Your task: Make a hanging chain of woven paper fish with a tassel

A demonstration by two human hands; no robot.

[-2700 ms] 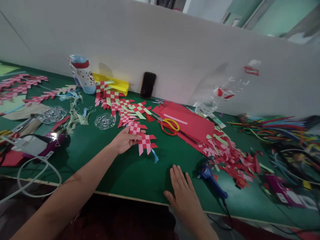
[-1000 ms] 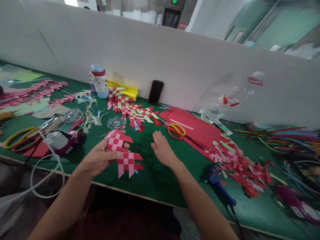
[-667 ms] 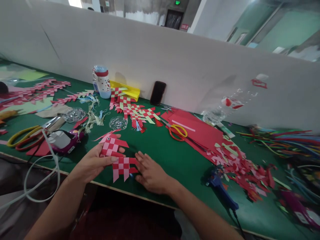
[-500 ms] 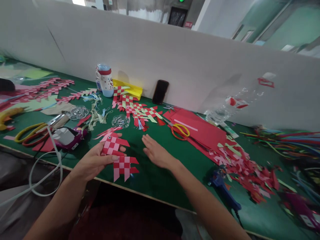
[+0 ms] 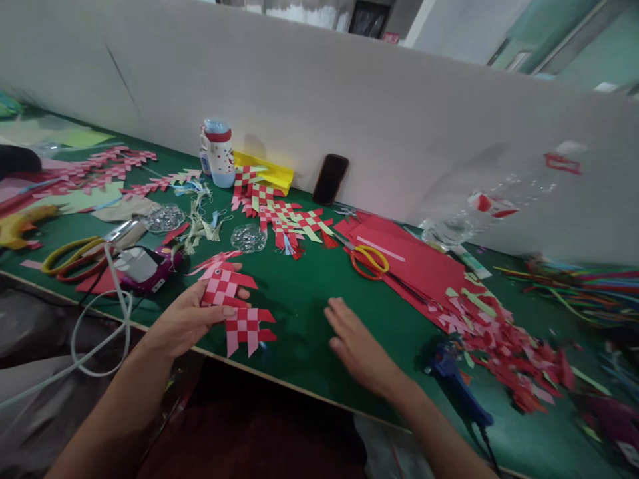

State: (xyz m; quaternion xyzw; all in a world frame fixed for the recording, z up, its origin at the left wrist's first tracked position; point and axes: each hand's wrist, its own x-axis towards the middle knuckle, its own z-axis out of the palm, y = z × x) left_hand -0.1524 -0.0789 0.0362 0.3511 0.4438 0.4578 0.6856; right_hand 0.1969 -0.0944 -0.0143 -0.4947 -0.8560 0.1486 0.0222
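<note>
My left hand [image 5: 187, 316] grips a woven paper fish [image 5: 221, 287] in a red and pink checker pattern, with a small round eye near its top. The thumb presses on its front while the fingers support it from behind. My right hand [image 5: 357, 342] hovers over the green table [image 5: 294, 313], its fingers stretched out and nothing in them. To its right lies a blue glue gun [image 5: 459, 386]. Beyond both hands is a pile of woven paper fish [image 5: 279, 216] in red, pink and pale green, beside a clear dish of small beads or eyes [image 5: 248, 237].
Scissors [image 5: 367, 259] lie on red paper sheets [image 5: 414, 256]. Paper scraps [image 5: 514, 352] spread at the right. A phone [image 5: 330, 178] and a plastic bottle [image 5: 499, 199] lean on the white partition [image 5: 379, 120]. A flask [image 5: 219, 154], tassels [image 5: 202, 219] and larger scissors [image 5: 74, 259] are at the left.
My right hand has moved right, away from the held fish and towards the glue gun. My left hand keeps its hold on the fish. The view has shifted slightly.
</note>
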